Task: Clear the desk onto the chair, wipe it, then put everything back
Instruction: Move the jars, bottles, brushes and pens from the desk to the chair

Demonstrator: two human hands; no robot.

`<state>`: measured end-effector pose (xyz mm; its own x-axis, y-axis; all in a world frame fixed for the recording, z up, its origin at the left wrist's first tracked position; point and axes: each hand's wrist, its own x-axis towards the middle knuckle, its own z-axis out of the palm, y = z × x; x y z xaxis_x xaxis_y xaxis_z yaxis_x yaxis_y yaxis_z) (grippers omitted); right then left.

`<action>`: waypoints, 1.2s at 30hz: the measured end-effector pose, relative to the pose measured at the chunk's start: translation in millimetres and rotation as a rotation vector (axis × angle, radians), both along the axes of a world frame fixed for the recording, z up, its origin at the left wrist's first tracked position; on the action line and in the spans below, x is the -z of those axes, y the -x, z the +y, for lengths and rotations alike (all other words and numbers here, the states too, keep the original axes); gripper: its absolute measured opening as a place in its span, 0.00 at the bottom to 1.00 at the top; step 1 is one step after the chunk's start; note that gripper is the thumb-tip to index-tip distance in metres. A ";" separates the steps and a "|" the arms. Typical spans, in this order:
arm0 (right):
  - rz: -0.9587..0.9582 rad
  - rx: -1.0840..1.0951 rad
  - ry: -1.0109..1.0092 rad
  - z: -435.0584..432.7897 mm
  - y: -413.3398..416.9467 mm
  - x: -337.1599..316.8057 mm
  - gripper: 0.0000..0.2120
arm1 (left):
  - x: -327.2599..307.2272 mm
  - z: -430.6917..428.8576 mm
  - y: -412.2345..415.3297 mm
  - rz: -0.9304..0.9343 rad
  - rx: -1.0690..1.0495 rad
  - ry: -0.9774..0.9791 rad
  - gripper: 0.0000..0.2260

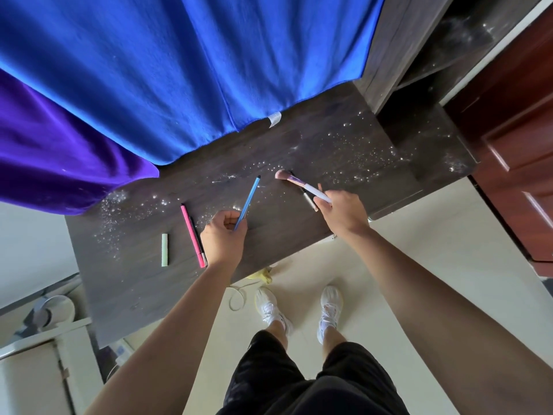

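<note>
One blue pen (249, 199) slants away-right; brush (302, 184) away-left.

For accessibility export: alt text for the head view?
A person's left hand grips a blue pen and the right hand a makeup brush over a dark desk flecked with white specks. A pink pen and green stick lie on it; a blue cloth and a purple cloth drape its far side.
</note>
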<state>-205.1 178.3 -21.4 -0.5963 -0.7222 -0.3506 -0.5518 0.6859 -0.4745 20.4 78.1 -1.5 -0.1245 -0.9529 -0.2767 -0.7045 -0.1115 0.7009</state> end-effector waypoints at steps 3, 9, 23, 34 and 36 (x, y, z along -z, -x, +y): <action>0.030 0.001 0.063 1.8 3.4 -20.9 0.16 | -18.6 -6.0 7.9 0.037 0.027 0.023 0.04; 0.147 0.089 0.244 27.9 11.9 -79.1 0.16 | -66.4 -18.8 41.0 0.190 0.131 0.125 0.04; 0.450 0.904 0.381 301.1 -13.3 -194.2 0.11 | -154.0 178.4 195.1 0.649 0.829 -0.112 0.07; 0.540 1.317 0.439 602.1 -36.2 -193.3 0.15 | -185.1 486.2 247.7 0.681 1.226 -0.100 0.08; 0.519 1.347 0.431 657.1 -37.4 -191.0 0.14 | -181.4 545.9 255.1 0.662 1.270 -0.118 0.07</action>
